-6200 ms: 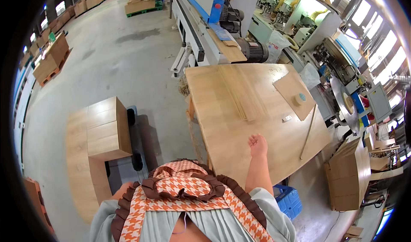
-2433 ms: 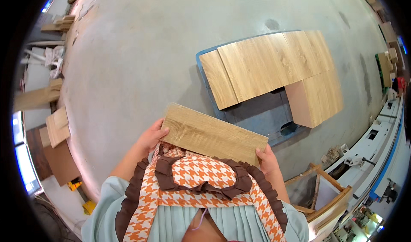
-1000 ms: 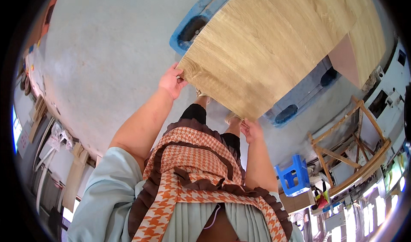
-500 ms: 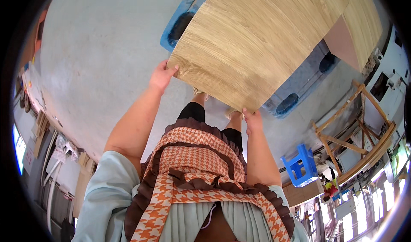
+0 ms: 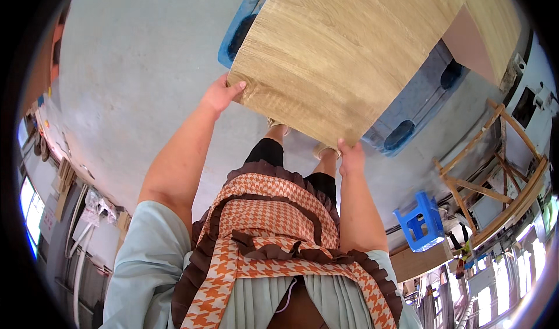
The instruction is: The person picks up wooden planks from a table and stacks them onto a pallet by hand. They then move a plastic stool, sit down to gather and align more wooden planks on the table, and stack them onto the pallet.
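1. Slip risk: the pale-tan, flat wood-grain panel (image 5: 332, 55) is being held by the L hand (image 5: 224, 94) & R hand (image 5: 352, 156) at its near end only; if one grip is loosening, that corner could be dropping, prob. toward the beige shoes (image 5: 324, 149) showing just past its near edge.
2. Pinch risk: fingers are apparently curling underneath (hidden), so they could be getting trapped if the panel is going down too fast.
3. Skew risk: if one hand is pulling harder than the other, the panel could be twisting & catching an edge on the long blue plastic pallet w/ dark oval openings (image 5: 402, 105).
4. Position: the panel is lying btwn & beyond both hands, extending away over the pallet, which is showing on both sides. Can't tell if it's resting on anything there.
5. Hands: well apart; L is clamping the near L corner, R the near R corner, thumbs pressing on top.
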{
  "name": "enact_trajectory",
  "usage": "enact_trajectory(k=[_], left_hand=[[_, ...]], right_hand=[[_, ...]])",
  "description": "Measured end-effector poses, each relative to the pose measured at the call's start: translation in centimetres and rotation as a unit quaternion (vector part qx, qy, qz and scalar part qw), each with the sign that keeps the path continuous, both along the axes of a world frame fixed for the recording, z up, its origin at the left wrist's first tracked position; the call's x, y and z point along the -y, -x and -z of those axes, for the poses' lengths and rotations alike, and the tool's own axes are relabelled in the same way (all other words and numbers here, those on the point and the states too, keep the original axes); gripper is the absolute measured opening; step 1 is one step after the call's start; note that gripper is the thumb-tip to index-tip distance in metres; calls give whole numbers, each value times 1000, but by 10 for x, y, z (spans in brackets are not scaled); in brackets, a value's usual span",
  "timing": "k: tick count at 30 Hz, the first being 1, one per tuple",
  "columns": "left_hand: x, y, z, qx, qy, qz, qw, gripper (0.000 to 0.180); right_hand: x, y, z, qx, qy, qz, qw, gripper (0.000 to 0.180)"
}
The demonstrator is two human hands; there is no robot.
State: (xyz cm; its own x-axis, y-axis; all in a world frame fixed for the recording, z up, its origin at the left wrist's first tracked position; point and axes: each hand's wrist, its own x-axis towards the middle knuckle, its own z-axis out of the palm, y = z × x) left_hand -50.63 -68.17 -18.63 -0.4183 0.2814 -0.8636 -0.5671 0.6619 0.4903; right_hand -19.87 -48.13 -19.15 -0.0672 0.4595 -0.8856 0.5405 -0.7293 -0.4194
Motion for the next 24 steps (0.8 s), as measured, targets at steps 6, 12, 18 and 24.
enact_trajectory(k=[6, 12, 18, 24], left_hand=[[-4, -5, -1, -21, 0, 26, 999, 60], [-10, -29, -9, -274, 188, 21, 943, 87], [42, -111, -79, -171, 129, 117, 970, 71], [152, -265, -86, -231, 242, 292, 896, 68]], right_hand=[[-2, 0, -2, -14, 5, 11, 1000, 48], [-6, -27, 12, 34, -50, -25, 998, 69], [7, -205, -29, 146, -44, -360, 920, 85], [88, -451, -102, 189, -32, -391, 900, 59]])
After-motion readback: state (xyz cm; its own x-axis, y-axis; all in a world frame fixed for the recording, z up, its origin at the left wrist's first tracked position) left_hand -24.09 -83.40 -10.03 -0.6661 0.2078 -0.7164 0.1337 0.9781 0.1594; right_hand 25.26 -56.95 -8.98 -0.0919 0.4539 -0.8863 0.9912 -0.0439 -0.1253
